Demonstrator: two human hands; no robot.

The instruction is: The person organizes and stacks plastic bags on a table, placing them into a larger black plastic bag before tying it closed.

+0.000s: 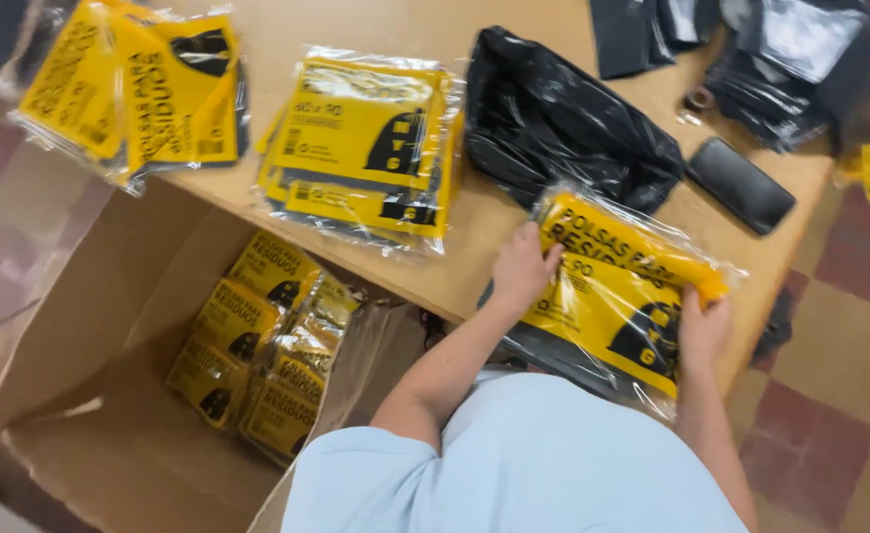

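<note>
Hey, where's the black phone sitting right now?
In the head view the black phone lies flat on the wooden table at the right, just right of the crumpled black plastic bag and above the yellow packet held in both hands.

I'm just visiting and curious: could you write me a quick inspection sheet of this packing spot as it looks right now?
Surface: light wooden table, crowded.
Job's things: yellow-and-black flat pack in clear plastic, top edge being folded over at table's edge.
Clutter: two stacks of same yellow packs; crumpled black plastic bag; black phone; dark wrappers.
Grippers: left hand and right hand both grip the pack.
Cables: nothing seen.
Surroundings: open cardboard box holding more packs; tiled floor.
</note>
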